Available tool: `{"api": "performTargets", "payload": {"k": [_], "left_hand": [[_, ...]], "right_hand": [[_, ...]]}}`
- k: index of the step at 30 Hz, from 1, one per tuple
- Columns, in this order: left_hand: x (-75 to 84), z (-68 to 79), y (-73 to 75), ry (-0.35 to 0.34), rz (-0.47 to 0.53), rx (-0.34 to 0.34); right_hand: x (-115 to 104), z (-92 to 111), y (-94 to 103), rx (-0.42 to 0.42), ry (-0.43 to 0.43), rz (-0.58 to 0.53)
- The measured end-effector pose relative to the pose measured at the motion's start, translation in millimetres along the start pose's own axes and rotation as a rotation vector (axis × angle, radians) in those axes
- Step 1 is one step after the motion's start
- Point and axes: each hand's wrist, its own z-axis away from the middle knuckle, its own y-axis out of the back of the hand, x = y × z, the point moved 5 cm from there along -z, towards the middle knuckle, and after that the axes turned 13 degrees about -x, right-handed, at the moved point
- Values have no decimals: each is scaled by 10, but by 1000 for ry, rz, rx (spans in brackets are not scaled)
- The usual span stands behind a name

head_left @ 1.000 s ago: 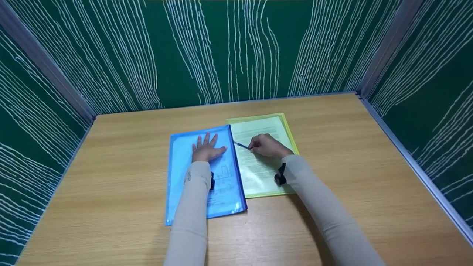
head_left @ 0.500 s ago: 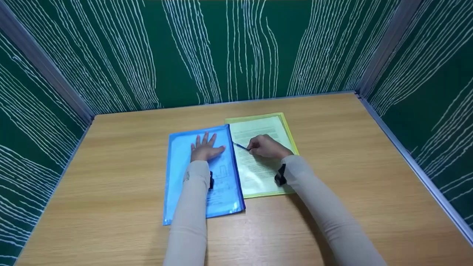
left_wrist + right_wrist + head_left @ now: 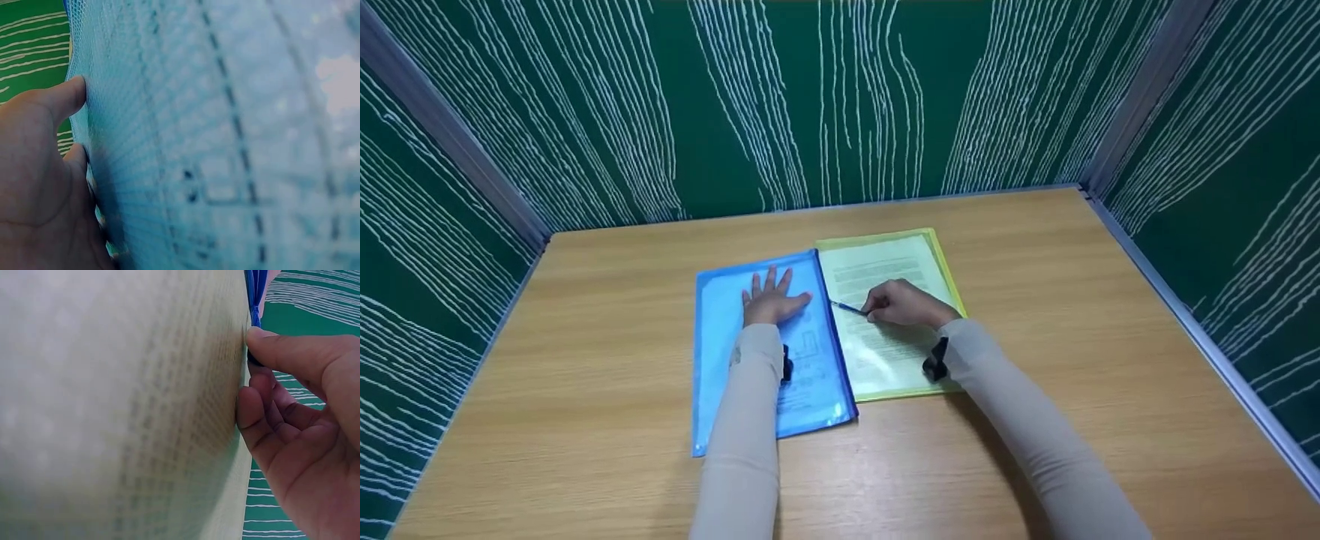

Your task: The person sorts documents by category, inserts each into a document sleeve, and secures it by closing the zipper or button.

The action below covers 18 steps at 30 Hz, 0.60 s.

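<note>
A blue plastic zip folder (image 3: 817, 367), with a printed sheet showing through, lies partly over a yellow-edged folder (image 3: 946, 264). My left hand (image 3: 772, 304) rests on the blue folder with its fingers spread; the left wrist view catches that hand (image 3: 39, 174) against the mesh-patterned plastic. Above the yellow-edged folder, my right hand (image 3: 906, 304) pinches a thin dark zipper pull (image 3: 849, 307), which runs to the blue folder's right edge. Seen from the right wrist, blue zipper tape (image 3: 256, 295) leads to the thumb and finger; the pull's end is hidden in the grip.
Both folders lie on a wood-grain table (image 3: 607, 360). Green panels (image 3: 885, 105) with wavy white lines stand along the back and both sides, joined by grey frame posts (image 3: 1147, 90).
The right hand has moved slightly toward me with the zipper pull. The blue folder's upper part has shifted a little left, with the left hand on it.
</note>
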Motion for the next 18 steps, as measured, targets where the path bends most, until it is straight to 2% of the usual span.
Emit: {"api": "performTargets", "payload": {"k": [7, 10, 18], "left_hand": [[-18, 15, 16, -11, 23, 2], [-37, 8, 19, -7, 22, 3], [-71, 0, 79, 2, 30, 3]], "right_hand": [[-30, 30, -29, -14, -16, -1], [-48, 47, -47, -27, 5, 17], [-113, 128, -69, -43, 148, 59]]}}
